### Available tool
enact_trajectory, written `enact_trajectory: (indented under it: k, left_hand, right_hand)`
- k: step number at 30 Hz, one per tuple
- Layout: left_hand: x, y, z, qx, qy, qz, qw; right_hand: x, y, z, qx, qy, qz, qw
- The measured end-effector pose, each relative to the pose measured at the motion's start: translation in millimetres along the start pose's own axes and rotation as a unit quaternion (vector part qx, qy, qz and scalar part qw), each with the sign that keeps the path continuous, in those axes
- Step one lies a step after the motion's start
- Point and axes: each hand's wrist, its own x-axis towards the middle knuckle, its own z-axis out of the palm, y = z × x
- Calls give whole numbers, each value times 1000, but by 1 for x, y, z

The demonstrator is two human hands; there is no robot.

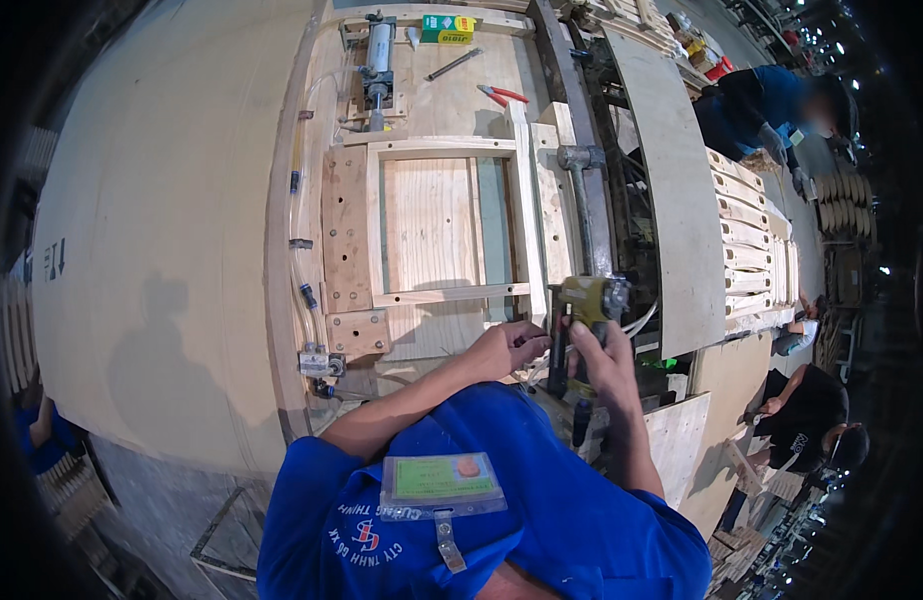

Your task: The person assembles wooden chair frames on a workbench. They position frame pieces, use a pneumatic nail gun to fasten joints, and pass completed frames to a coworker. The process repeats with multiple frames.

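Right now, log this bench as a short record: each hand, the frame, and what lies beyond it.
Right hand: grip closed on nail gun
Left hand: grip curled beside nail gun; whether it holds anything is unclear
Wooden frame: rectangular, ahead of the hands
Beyond frame: red-handled pliers, green-and-yellow box, metal cylinder

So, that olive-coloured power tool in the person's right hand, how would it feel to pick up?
The power tool is probably rather heavy for its size, given its chunky, metal-looking body. Its thick housing looks rigid, and its angular, uneven outline would likely make it tip rather than roll.
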Motion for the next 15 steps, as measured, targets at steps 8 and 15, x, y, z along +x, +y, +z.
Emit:
enact_trajectory:
  k: [8, 15]
  left_hand:
    - [24, -25, 4, -23, 12, -60, 998]
    - [22, -32, 4, -15, 27, -37, 999]
  right_hand:
    - [31, 19, 22, -35, -29, 35, 998]
    - [33, 18, 29, -89, -26, 67, 993]
